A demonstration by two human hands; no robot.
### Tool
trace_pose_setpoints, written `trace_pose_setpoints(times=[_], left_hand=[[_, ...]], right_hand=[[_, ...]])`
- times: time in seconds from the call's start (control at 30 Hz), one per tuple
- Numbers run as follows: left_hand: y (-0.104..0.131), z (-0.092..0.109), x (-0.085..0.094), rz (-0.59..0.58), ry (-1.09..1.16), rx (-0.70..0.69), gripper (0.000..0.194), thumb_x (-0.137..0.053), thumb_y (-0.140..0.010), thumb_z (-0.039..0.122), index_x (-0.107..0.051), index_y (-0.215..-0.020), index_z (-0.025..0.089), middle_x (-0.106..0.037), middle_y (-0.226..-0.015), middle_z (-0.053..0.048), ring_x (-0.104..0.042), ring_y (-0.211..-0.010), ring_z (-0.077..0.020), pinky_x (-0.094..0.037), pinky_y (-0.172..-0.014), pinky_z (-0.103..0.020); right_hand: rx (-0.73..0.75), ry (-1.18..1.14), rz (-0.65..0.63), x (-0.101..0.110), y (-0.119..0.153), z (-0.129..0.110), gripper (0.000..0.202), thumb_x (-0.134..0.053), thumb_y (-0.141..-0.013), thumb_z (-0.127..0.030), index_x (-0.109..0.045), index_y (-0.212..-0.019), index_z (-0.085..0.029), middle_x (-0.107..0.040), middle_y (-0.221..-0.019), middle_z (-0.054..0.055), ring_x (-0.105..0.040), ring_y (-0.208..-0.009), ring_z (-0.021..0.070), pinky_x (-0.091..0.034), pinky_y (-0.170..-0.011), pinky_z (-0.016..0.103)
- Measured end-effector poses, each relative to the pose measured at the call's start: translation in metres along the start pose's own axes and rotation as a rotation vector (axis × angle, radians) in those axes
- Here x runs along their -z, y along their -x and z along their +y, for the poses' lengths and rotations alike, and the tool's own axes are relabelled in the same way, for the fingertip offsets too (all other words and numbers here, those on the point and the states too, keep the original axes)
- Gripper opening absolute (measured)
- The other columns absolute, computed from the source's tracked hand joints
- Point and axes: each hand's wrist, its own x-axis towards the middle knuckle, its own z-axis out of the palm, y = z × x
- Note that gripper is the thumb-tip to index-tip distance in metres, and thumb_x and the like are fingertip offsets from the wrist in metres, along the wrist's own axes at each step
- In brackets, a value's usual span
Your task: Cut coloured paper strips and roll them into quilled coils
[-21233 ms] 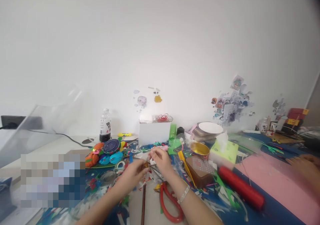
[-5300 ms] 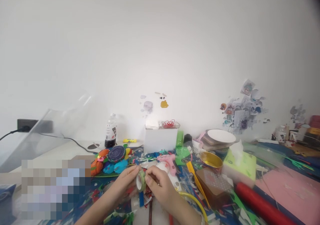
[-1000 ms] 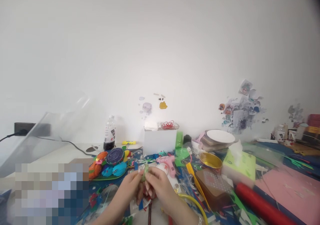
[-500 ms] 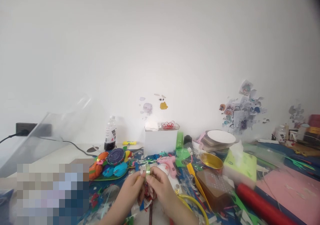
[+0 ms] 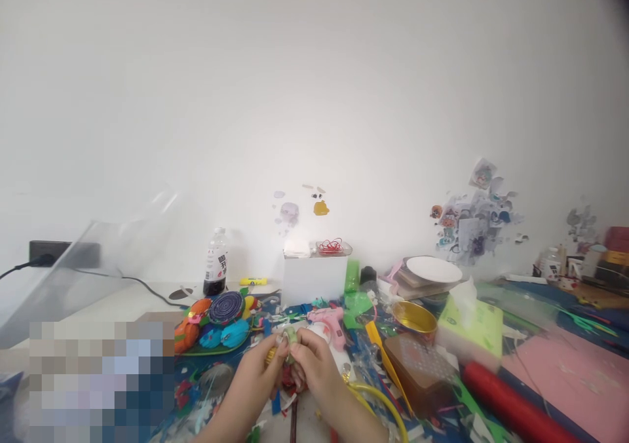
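Note:
My left hand point(image 5: 259, 369) and my right hand point(image 5: 315, 363) meet low in the middle of the view, fingers closed around a small pale green piece point(image 5: 290, 335). A bit of yellow shows beside the left fingers. Below the hands are reddish scraps and a thin dark stick point(image 5: 293, 420) pointing toward me. What exactly the piece is cannot be made out. A pink glue gun point(image 5: 330, 322) lies just behind my right hand.
Left: a colourful craft piece point(image 5: 227, 308) and a bottle point(image 5: 215, 263). Behind: a white box point(image 5: 314, 280). Right: a gold tin point(image 5: 415, 316), a brown box point(image 5: 422, 364), a tissue pack point(image 5: 470, 328), a red roll point(image 5: 511, 400) and a pink sheet point(image 5: 572, 374). Scraps cover the table.
The fingers have shifted around the green piece, and my left hand has turned slightly, showing more of the yellow bit. The whole view has moved a little.

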Motion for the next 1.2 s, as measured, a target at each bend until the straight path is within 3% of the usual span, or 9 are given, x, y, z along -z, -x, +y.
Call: trace_pose_setpoints(times=[0.17,0.33,0.5,0.63,0.77,0.87,1.0,1.1,1.2], left_hand=[[-0.001,-0.002,0.008,0.088,-0.152,-0.097,0.031,-0.036,-0.080,0.037,-0.059,-0.088,0.018,-0.068,-0.070,-0.003,-0.063,-0.064,-0.0199,-0.049,-0.059,-0.027],[-0.003,-0.009,0.013,0.137,-0.278,-0.168,0.034,-0.038,-0.077,0.030,-0.060,-0.101,0.019,-0.069,-0.098,-0.007,-0.063,-0.090,-0.0210,-0.050,-0.074,-0.027],[-0.002,-0.016,0.017,0.168,-0.424,-0.281,0.036,-0.038,-0.075,0.020,-0.061,-0.103,0.023,-0.069,-0.098,-0.004,-0.065,-0.087,-0.0177,-0.051,-0.069,-0.021],[-0.003,-0.017,0.020,0.173,-0.583,-0.444,0.039,-0.036,-0.075,0.017,-0.061,-0.104,0.024,-0.071,-0.082,-0.004,-0.066,-0.070,-0.0169,-0.051,-0.059,-0.020],[-0.003,-0.017,0.020,0.194,-0.647,-0.493,0.039,-0.035,-0.077,0.019,-0.062,-0.105,0.023,-0.067,-0.068,-0.004,-0.062,-0.057,-0.0159,-0.048,-0.051,-0.019],[-0.001,-0.018,0.020,0.199,-0.586,-0.465,0.042,-0.036,-0.073,0.017,-0.062,-0.106,0.025,-0.066,-0.068,-0.003,-0.062,-0.059,-0.0162,-0.047,-0.051,-0.019],[0.000,-0.018,0.021,0.159,-0.351,-0.278,0.051,-0.038,-0.069,0.015,-0.055,-0.115,0.028,-0.069,-0.094,-0.002,-0.064,-0.083,-0.0175,-0.049,-0.069,-0.020],[-0.002,-0.014,0.022,0.120,-0.177,-0.177,0.045,-0.043,-0.073,0.023,-0.054,-0.117,0.026,-0.065,-0.109,-0.003,-0.058,-0.100,-0.0215,-0.048,-0.080,-0.026],[-0.006,-0.009,0.020,0.149,-0.046,-0.144,0.034,-0.044,-0.077,0.035,-0.062,-0.102,0.021,-0.068,-0.101,-0.007,-0.060,-0.096,-0.0237,-0.048,-0.081,-0.030]], right_hand=[[-0.017,0.058,-0.023,-0.001,0.001,-0.006,0.019,-0.046,-0.074,-0.032,-0.049,-0.063,-0.016,-0.038,-0.043,-0.007,-0.033,-0.036,0.0070,-0.026,-0.037,0.018],[-0.029,0.094,-0.045,0.000,0.002,-0.008,0.022,-0.046,-0.073,-0.033,-0.054,-0.065,-0.015,-0.040,-0.047,-0.005,-0.036,-0.040,0.0078,-0.027,-0.038,0.018],[-0.030,0.114,-0.055,0.001,0.000,-0.006,0.026,-0.046,-0.073,-0.036,-0.052,-0.061,-0.015,-0.039,-0.045,-0.005,-0.035,-0.040,0.0074,-0.026,-0.038,0.018],[-0.038,0.118,-0.064,0.000,-0.001,-0.008,0.032,-0.048,-0.073,-0.041,-0.048,-0.054,-0.016,-0.034,-0.040,-0.006,-0.030,-0.037,0.0065,-0.022,-0.037,0.019],[-0.045,0.121,-0.119,0.002,0.001,-0.009,0.036,-0.043,-0.078,-0.039,-0.047,-0.051,-0.016,-0.033,-0.039,-0.006,-0.028,-0.036,0.0064,-0.022,-0.037,0.020],[0.011,0.213,-0.192,0.002,0.005,-0.010,0.027,-0.045,-0.077,-0.029,-0.047,-0.053,-0.016,-0.037,-0.046,-0.005,-0.034,-0.043,0.0074,-0.026,-0.043,0.019],[0.115,0.366,-0.214,-0.002,0.008,-0.014,0.011,-0.049,-0.071,-0.016,-0.049,-0.060,-0.017,-0.035,-0.054,-0.005,-0.033,-0.051,0.0085,-0.025,-0.047,0.019],[0.191,0.465,-0.186,-0.003,0.007,-0.015,0.012,-0.047,-0.071,-0.012,-0.047,-0.059,-0.017,-0.036,-0.055,-0.005,-0.034,-0.052,0.0093,-0.026,-0.049,0.020],[0.257,0.526,-0.146,0.002,0.004,-0.012,0.007,-0.049,-0.074,-0.017,-0.053,-0.069,-0.017,-0.042,-0.061,-0.003,-0.039,-0.058,0.0111,-0.029,-0.054,0.021]])
